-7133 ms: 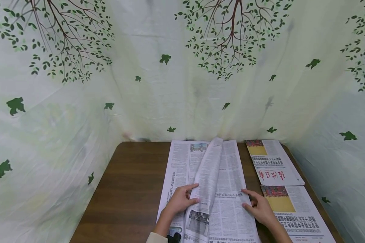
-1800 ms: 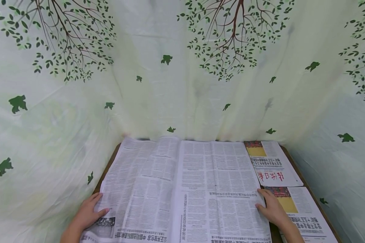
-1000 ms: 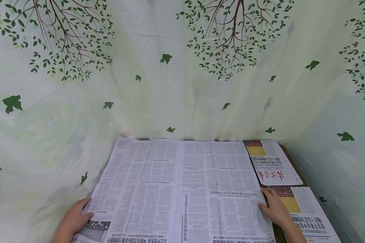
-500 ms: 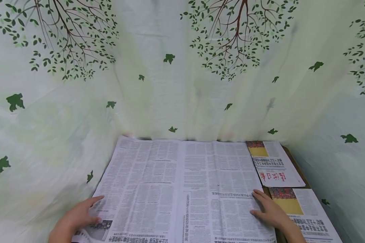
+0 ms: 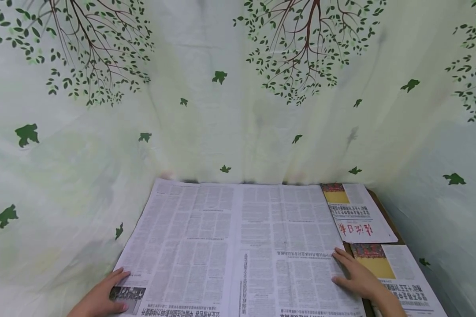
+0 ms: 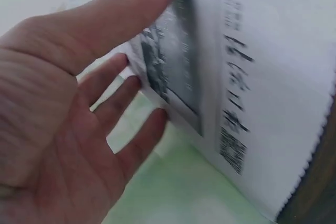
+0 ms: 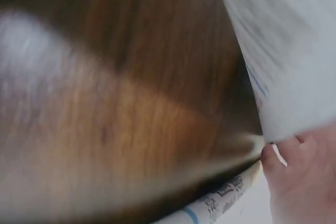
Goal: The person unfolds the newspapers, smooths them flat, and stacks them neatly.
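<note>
An opened newspaper (image 5: 206,246) lies spread across the table, its two pages of print flat on either side of a centre fold. At its lower left edge, beside a printed photo (image 5: 132,296), my left hand (image 5: 101,296) touches the page with fingers loosely extended. The left wrist view shows the thumb over the page and the other fingertips against its edge. My right hand (image 5: 355,275) rests on the right edge, thumb and index apart. Only part of that hand (image 7: 304,169) appears in the right wrist view.
Two folded newspapers lie along the right side, the far one (image 5: 365,220) with red characters and the near one (image 5: 404,273) in front of it. A strip of brown table (image 5: 381,207) shows at the right. Leaf-patterned curtain (image 5: 262,123) surrounds the table.
The page my left hand held curled over the middle has been turned leftward and laid flat. Since then that hand has lifted its fingers and slid slightly nearer; the right hand stays by the right edge.
</note>
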The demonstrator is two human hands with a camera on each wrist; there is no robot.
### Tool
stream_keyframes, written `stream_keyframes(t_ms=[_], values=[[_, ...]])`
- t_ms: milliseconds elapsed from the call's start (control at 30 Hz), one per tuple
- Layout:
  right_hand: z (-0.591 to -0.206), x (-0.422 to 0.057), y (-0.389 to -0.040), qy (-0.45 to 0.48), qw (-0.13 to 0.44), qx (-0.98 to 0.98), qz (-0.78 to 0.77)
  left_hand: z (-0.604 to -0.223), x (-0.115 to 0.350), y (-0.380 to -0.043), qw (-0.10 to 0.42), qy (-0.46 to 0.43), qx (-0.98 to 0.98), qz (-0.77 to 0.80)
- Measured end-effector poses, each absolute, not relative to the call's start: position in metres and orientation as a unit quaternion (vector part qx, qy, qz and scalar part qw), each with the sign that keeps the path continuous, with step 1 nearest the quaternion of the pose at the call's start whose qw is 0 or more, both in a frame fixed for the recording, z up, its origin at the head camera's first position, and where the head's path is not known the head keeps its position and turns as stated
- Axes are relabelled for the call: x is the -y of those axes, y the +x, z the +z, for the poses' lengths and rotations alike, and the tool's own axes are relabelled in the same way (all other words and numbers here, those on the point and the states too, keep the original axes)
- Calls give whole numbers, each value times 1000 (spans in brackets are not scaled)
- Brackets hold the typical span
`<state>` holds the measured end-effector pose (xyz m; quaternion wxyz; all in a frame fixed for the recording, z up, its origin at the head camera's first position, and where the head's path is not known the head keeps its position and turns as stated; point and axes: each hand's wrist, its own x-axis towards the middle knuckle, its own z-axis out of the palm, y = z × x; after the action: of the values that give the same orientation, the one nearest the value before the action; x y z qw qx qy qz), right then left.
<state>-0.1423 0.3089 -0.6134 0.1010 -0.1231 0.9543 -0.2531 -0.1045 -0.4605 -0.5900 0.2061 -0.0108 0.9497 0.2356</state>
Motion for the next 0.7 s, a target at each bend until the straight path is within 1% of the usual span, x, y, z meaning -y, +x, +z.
stream_keyframes(t_ms=[100, 300, 400, 533, 700], values=[[-612, -311, -143, -130, 116, -952, -251, -591, 457, -106, 202, -27, -954, 220], [-611, -317, -147, -130, 140, -949, -250, -596, 442, -118, 145, -30, -975, 166], [-610, -320, -148, -121, 146, -951, -246, -598, 435, -125, 138, -40, -976, 165], [-611, -323, -148, -117, 149, -950, -249, -598, 430, -125, 142, -54, -971, 187], [-614, -325, -147, -115, 144, -949, -254, -597, 430, -121, 142, -49, -969, 198]])
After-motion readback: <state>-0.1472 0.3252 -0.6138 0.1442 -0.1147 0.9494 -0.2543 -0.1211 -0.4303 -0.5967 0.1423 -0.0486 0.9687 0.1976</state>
